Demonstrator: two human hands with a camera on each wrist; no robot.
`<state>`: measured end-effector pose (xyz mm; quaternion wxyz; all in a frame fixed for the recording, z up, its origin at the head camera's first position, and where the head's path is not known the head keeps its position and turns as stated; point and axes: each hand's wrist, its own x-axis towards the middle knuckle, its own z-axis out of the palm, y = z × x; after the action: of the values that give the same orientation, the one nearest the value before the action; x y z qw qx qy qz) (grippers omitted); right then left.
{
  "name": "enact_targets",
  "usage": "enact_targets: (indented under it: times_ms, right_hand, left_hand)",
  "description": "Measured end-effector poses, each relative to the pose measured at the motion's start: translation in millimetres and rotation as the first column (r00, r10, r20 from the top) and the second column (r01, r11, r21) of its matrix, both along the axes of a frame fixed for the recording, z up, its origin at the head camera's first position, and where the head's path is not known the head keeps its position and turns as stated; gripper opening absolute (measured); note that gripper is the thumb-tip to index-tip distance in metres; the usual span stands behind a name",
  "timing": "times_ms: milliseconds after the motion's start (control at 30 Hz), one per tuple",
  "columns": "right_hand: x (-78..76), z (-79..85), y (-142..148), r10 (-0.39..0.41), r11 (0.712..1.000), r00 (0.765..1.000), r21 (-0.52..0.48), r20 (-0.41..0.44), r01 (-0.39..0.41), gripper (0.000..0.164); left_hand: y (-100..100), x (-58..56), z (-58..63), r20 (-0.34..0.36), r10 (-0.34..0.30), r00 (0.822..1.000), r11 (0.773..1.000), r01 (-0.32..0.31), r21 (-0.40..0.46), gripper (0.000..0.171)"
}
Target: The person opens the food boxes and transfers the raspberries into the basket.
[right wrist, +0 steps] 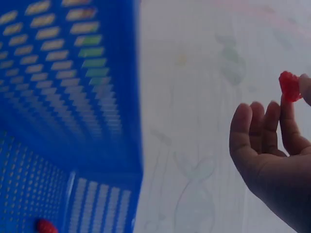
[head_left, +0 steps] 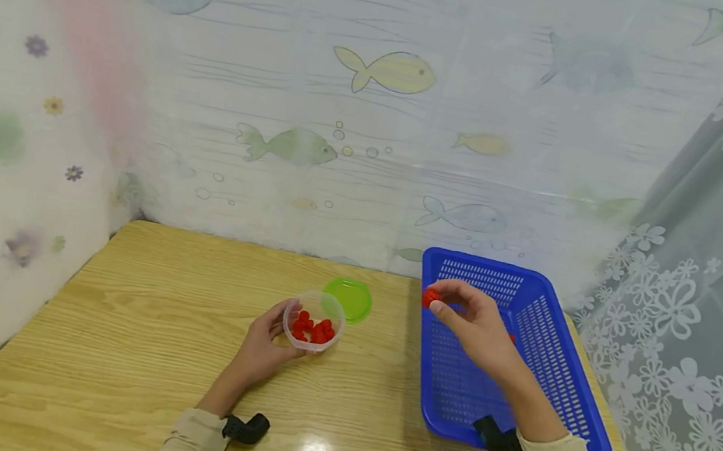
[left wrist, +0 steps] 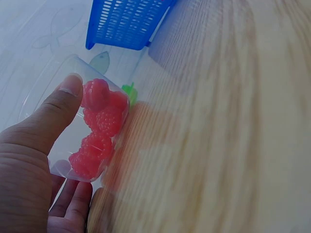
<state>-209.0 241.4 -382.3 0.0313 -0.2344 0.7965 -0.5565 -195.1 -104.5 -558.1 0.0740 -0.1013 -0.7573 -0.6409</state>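
A clear plastic container (head_left: 310,344) with several red raspberries (head_left: 319,331) inside stands on the table. My left hand (head_left: 262,348) grips it from the left, the thumb along the near side. In the left wrist view the raspberries (left wrist: 104,116) show through the clear wall. My right hand (head_left: 474,330) pinches one raspberry (head_left: 431,298) between thumb and fingertip, above the left rim of the blue basket (head_left: 426,378). The right wrist view shows this pinched raspberry (right wrist: 290,86), and another raspberry (right wrist: 46,226) low inside the basket.
A green lid (head_left: 353,300) lies on the wooden table (head_left: 164,305) just behind the container. The basket fills the table's right side. A fish-patterned curtain (head_left: 375,141) hangs behind the table, with a lace curtain (head_left: 688,403) at the right.
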Motion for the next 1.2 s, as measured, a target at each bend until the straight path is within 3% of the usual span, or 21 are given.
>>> enact_targets:
  times_ms: [300, 567, 933, 1200]
  right_hand:
    - [-30.8, -15.3, 46, -0.108, 0.994, 0.994, 0.002, 0.006, 0.108, 0.035]
    - [-45.2, -25.5, 72, -0.177, 0.983, 0.983, 0.065, 0.039, 0.175, 0.043]
    - [-62.3, -41.9, 97, -0.22, 0.968, 0.972, 0.144, 0.079, 0.207, 0.048]
    - [-68.3, -46.7, 108, -0.213, 0.969, 0.973, 0.145, 0.09, 0.199, 0.049]
  left_hand:
    - [-1, -1.5, 1.3, -0.008, 0.014, 1.0, 1.0, -0.014, -0.003, 0.087]
    - [-1, -0.7, 1.9, 0.015, 0.017, 1.0, 1.0, -0.017, -0.007, 0.088]
    - [-2, 0.8, -0.9, 0.01, -0.006, 1.0, 1.0, 0.006, 0.004, 0.085]
    - [0, 2.9, -0.6, -0.009, -0.001, 1.0, 1.0, 0.001, 0.007, 0.083]
